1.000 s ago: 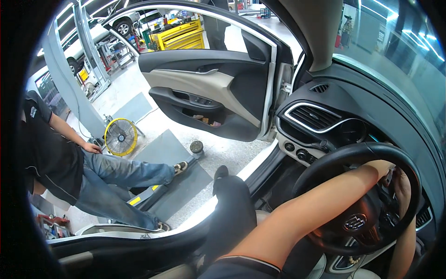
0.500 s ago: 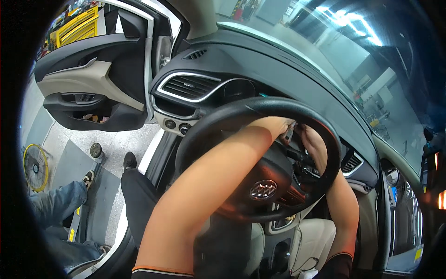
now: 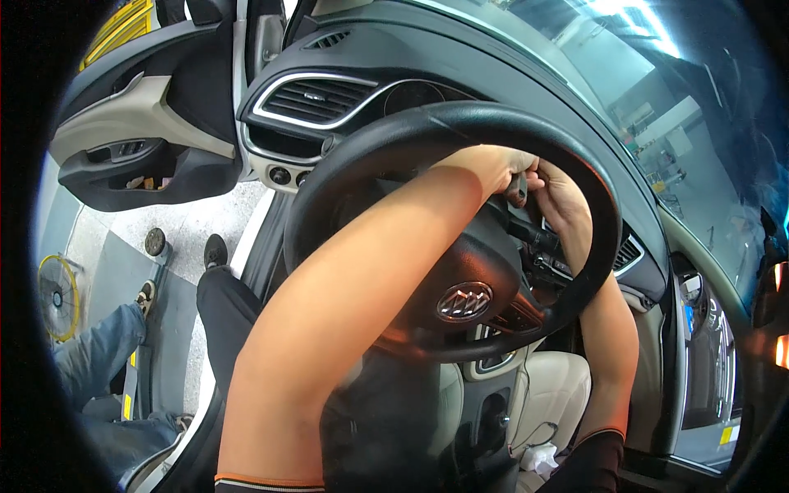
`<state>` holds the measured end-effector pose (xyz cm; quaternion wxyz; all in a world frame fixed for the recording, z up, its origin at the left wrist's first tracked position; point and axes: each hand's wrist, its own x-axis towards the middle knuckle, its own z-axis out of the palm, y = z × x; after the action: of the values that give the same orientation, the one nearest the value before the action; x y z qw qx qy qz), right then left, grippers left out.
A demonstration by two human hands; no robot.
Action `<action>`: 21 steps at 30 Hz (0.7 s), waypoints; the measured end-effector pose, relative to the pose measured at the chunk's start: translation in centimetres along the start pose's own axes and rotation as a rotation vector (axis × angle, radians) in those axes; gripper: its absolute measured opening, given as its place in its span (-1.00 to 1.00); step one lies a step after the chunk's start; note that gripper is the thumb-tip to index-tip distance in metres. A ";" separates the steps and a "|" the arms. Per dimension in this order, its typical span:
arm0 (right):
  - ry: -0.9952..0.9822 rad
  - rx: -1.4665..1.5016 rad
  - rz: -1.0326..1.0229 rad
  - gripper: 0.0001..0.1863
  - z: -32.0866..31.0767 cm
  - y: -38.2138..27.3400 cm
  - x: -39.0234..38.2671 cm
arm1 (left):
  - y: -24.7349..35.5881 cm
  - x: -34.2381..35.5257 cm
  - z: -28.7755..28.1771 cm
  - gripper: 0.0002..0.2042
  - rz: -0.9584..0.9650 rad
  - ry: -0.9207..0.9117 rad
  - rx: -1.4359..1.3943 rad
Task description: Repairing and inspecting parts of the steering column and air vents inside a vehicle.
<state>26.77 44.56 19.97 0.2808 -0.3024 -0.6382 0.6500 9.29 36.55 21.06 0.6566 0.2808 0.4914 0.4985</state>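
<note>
Dark dashboard (image 3: 460, 62), curled left fingers (image 3: 509, 168) beside right fingers (image 3: 539, 177), framed by steering wheel (image 3: 489, 271), grip unclear

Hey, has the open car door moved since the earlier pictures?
No, neither way: judged against the dashboard, the door stands open at about the same angle. The view itself has swung.

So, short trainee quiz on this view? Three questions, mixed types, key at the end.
1. True or false: the left hand and right hand are close together, seen through the opening of the steering wheel.
2. Which forearm passes in front of the wheel's lower-left part? A: left; B: right; C: neither.
3. Fill in: the round fan at far left has a ____ frame.

Key: 1. True. 2. A, the left forearm. 3. Yellow.
</note>
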 end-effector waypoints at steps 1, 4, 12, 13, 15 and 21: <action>-0.072 0.091 0.004 -0.80 0.3 -0.6 0.1 | 0.1 0.0 0.2 -0.78 -0.007 -0.010 -0.011; -0.220 0.272 0.018 -0.80 1.3 -1.9 0.1 | 0.2 0.2 0.2 -0.78 -0.025 -0.030 -0.042; 0.122 0.185 0.049 -0.80 6.4 -3.3 -2.0 | 0.4 0.5 0.5 -0.78 -0.057 -0.078 -0.097; 0.171 0.171 0.052 -0.80 6.6 -3.5 -2.4 | 0.5 0.5 0.8 -0.78 -0.062 -0.091 -0.103; 0.268 0.150 0.056 -0.80 6.7 -3.6 -2.9 | 0.5 0.6 1.3 -0.79 -0.074 -0.113 -0.111; 0.438 0.295 0.144 -0.80 3.8 -1.9 -1.3 | 0.7 1.1 3.0 -0.79 -0.109 -0.180 -0.109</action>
<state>24.72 41.17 21.93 0.4061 -0.4361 -0.4377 0.6732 11.78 38.18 22.34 0.7386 0.2612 0.4169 0.4610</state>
